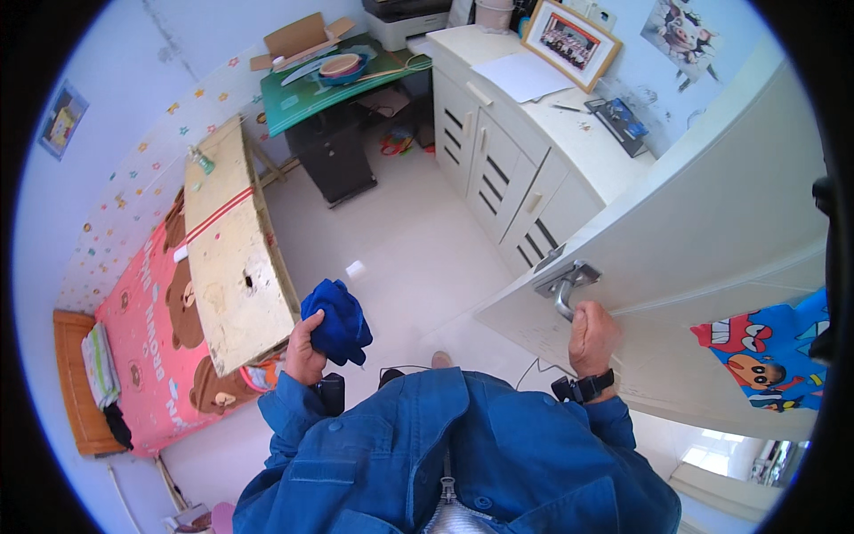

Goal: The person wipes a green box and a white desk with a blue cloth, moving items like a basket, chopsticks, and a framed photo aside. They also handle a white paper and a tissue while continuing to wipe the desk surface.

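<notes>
Our left hand [304,349], at lower centre of the frame, is closed around a bunched blue cloth [338,322], held up in front of the chest. Our right hand [592,338], at right of centre, grips the metal handle [564,283] of the white door [712,240], forearm raised.

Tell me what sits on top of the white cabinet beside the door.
On the white cabinet lie a sheet of paper, a framed picture leaning on the wall, and a dark blue object. The door covers its near end.
</notes>
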The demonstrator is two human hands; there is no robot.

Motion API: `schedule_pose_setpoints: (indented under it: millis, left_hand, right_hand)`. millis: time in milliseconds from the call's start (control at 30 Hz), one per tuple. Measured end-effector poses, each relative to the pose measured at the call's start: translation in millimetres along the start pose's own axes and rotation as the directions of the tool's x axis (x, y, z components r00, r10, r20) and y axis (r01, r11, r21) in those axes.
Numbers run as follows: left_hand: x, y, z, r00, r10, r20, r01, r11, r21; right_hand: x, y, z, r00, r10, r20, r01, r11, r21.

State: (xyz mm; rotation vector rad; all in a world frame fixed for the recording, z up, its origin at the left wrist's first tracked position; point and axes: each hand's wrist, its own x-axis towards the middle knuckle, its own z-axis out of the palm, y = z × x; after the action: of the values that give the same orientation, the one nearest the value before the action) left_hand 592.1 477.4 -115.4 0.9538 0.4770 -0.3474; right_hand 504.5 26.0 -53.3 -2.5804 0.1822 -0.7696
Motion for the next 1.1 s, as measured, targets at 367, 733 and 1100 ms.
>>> schedule_pose_setpoints:
  millis: [367, 733, 1100]
  left_hand:
    - [114, 50, 119, 0.946, -0.221, 0.236, 0.177, 0.965, 0.196]
    - [273, 168, 131, 0.92, -0.282, 0.272, 0.172, 0.915, 0.365]
    - [355, 254, 112, 0.926, -0.165, 0.341, 0.117, 0.981, 0.156]
  right_hand:
    - [23, -66, -21, 0.949, 0.149, 0.277, -0.304, 0.66, 0.687]
    - [118, -128, 87, 0.711, 0.474, 0.52, -0.688, 0.316, 0.653]
    - [293, -149, 261, 0.666, 0.176, 0.725, -0.705, 0.466, 0.534]
